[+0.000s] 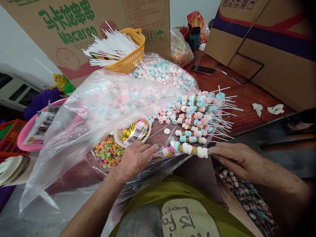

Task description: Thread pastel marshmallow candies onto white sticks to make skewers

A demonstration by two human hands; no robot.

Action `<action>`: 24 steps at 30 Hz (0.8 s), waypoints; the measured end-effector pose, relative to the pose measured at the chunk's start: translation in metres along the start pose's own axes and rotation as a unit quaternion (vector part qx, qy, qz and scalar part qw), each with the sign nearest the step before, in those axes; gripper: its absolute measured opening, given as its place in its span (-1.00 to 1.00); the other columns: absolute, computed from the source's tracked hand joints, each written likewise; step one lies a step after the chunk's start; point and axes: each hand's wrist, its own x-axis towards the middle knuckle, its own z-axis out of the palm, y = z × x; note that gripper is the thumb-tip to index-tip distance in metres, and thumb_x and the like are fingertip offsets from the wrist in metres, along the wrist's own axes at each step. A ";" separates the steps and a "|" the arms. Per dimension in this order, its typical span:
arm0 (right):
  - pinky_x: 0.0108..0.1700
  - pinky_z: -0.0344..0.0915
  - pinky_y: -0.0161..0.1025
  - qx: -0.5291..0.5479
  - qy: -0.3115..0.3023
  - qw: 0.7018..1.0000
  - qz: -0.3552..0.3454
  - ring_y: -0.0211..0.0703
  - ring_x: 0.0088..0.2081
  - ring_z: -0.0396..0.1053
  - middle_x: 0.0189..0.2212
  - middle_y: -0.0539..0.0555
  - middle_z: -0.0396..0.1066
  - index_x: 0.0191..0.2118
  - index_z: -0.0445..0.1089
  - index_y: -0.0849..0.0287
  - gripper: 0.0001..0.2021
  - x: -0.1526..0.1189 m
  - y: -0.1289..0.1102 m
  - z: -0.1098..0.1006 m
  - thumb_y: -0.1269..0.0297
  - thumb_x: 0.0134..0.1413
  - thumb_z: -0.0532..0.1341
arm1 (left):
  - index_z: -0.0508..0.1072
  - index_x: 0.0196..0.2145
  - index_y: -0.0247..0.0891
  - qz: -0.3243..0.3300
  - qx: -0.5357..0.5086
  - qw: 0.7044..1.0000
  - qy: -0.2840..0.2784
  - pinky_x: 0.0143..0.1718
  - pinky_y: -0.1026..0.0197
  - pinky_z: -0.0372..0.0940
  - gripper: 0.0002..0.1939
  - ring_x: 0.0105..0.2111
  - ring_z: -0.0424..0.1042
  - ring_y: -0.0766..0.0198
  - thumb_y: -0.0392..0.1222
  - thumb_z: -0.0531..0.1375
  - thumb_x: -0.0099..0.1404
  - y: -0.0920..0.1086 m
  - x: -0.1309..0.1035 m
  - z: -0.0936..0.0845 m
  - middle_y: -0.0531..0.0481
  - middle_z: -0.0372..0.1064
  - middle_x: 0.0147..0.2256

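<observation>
My right hand [230, 158] pinches the stick end of a candy skewer [190, 148] that lies level, strung with white, pale blue and orange pieces. A colourful label [168, 149] is at the skewer's left end. My left hand [137, 159] is a little left of that label, palm down, fingers together and pointing right; whether anything is under the fingertips is hidden. Behind the held skewer lies a pile of finished skewers [195, 122], white sticks pointing right. A white bowl [150, 133] with gold ties and printed labels stands just beyond my left hand.
Ring candies [108, 151] lie left of the bowl. A clear plastic bag [81, 108] spreads over loose pastel candies [170, 75]. Behind are a yellow basket [134, 59] of white sticks, cardboard boxes [158, 23] and a phone [202, 69]. Packed skewers [249, 194] sit low right.
</observation>
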 end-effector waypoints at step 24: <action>-0.26 0.36 -0.18 0.458 0.165 0.841 0.236 -0.12 -0.34 0.40 -0.39 0.01 0.49 -0.31 0.51 0.17 -0.77 0.055 -0.063 0.090 0.14 -0.06 0.28 | 0.39 -0.07 -0.33 -0.113 -0.147 0.982 0.015 -0.40 0.25 0.33 -0.70 -0.44 0.44 0.27 -0.19 0.01 0.31 0.022 -0.005 0.018 -0.12 0.48 -0.39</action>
